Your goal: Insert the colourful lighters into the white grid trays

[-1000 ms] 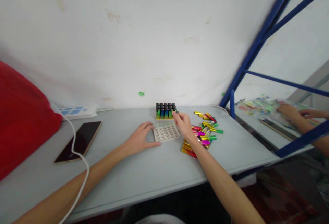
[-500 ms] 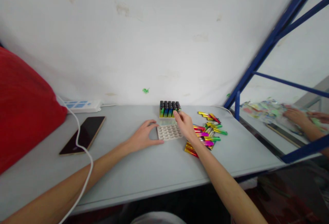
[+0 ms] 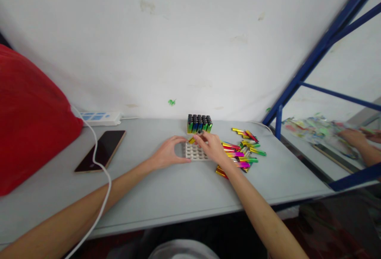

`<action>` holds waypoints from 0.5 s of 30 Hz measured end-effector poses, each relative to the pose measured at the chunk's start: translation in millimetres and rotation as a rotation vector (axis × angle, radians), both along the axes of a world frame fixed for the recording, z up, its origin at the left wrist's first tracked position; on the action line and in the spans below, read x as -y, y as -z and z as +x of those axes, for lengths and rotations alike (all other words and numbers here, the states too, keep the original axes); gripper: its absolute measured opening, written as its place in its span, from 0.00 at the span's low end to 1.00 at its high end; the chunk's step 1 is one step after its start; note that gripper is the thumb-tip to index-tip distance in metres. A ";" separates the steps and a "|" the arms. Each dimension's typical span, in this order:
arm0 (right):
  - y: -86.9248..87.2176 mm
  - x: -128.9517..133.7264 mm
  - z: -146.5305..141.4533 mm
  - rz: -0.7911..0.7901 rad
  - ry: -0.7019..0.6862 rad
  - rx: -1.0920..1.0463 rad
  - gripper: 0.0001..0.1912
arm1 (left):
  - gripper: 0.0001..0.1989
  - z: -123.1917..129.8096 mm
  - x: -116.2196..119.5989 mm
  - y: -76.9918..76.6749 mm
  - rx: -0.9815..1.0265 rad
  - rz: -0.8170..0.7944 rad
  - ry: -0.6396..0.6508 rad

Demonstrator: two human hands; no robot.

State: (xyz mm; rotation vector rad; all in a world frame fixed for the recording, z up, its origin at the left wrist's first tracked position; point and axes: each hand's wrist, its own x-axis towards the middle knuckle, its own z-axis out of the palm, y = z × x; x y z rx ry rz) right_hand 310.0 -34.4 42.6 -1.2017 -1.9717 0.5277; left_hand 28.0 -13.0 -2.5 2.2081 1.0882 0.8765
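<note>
A white tray with rows of holes lies on the table between my hands. My left hand grips its left end, with the thumb at the near corner and the fingers at the far one. Over the tray's far side, my right hand pinches a gold lighter with a dark end, held tilted. Just behind stands a full block of lighters, green and blue with black tops, packed upright in rows. Right of my right hand lies a loose pile of shiny lighters in gold, red, pink and green.
A phone lies at left, crossed by a white cable. Behind it are a power strip and a red bag. Blue metal bars rise at right; beyond them another person's hand is near clear plastic wrapping.
My right hand has moved from the front of the upright lighter block down to the white tray, and a gold lighter now shows in its fingers. My left hand stays on the tray.
</note>
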 end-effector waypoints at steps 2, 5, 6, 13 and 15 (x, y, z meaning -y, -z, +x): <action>-0.2 -1.1 1.5 -0.016 -0.042 -0.007 0.25 | 0.46 0.8 1.7 -2.0 0.016 -0.011 0.001; 0.4 -3.1 1.1 -0.011 -0.082 0.019 0.26 | 0.45 1.8 3.6 -5.4 0.037 -0.039 0.009; 0.8 -3.9 0.0 0.000 -0.097 0.029 0.27 | 0.45 2.0 4.1 -6.6 0.038 -0.048 0.015; -0.8 -13.6 -5.4 0.059 -0.110 0.096 0.30 | 0.42 1.1 5.3 -10.9 0.005 -0.056 0.044; -3.3 -15.9 -1.7 0.046 -0.119 0.111 0.31 | 0.43 0.3 4.7 -11.9 0.014 -0.075 0.036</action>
